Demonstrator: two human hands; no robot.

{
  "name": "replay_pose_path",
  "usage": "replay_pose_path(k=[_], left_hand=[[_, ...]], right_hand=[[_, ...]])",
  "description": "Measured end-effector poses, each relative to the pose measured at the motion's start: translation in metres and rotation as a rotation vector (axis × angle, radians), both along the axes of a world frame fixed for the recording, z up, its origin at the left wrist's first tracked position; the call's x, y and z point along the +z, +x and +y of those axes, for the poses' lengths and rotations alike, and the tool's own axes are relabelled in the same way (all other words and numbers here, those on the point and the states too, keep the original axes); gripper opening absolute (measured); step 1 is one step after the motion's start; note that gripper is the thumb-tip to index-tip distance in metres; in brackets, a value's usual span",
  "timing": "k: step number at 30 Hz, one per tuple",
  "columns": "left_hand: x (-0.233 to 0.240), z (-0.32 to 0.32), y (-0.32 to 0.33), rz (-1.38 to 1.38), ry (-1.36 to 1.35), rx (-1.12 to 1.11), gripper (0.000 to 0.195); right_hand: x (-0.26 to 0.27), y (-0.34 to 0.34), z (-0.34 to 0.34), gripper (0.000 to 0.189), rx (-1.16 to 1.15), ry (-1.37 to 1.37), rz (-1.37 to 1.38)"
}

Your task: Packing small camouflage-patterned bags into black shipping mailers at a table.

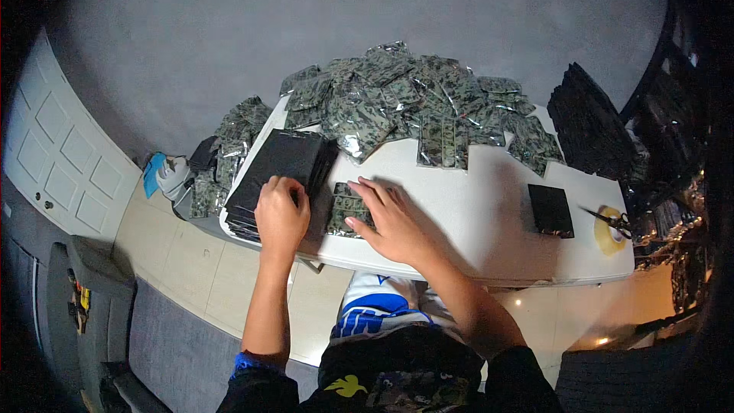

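Note:
Before me on the white table (476,206) lies a camouflage-patterned packet (346,209) in clear plastic, near the front edge. My right hand (387,221) rests over its right side, fingers spread. My left hand (282,212) is above the right front part of a stack of black flat packets (281,160), its fingers curled together; whether anything is between them cannot be told. Behind both hands, many camouflage packets in shiny clear wrap (367,103) are heaped along the table's far side.
One black square packet (550,210) lies at the right, beside black-handled scissors (613,221) on a roll of tape (608,240). A tall pile of black packets (590,120) stands at the far right. More camouflage packets (235,132) are beyond the table's left edge.

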State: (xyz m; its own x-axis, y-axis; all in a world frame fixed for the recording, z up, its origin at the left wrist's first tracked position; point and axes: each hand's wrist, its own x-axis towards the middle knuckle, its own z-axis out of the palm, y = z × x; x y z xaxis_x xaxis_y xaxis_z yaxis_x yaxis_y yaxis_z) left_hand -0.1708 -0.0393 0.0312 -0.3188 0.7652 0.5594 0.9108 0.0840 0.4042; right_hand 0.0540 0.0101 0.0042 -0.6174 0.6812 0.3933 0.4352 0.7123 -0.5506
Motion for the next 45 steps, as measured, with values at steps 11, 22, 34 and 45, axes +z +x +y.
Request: replay_pose_path(k=[11, 22, 34, 45], left_hand=[[0.067, -0.049, -0.009, -0.655, -0.107, -0.8, 0.008], [-0.002, 0.013, 0.065, -0.843, 0.002, -0.699, 0.006], [-0.045, 0.035, 0.146, -1.097, -0.218, -0.831, 0.011], [-0.056, 0.038, 0.172, -1.201, -0.424, -0.726, 0.019]], right_hand=[[0.073, 0.057, 0.02, 0.082, 0.115, -0.039, 0.601], [0.1, 0.184, 0.009, 0.028, -0.347, 0.131, 0.285], [0.01, 0.141, -0.014, 0.022, -0.523, 0.167, 0.153], [-0.024, 0.131, -0.023, 0.022, -0.417, 0.07, 0.284]])
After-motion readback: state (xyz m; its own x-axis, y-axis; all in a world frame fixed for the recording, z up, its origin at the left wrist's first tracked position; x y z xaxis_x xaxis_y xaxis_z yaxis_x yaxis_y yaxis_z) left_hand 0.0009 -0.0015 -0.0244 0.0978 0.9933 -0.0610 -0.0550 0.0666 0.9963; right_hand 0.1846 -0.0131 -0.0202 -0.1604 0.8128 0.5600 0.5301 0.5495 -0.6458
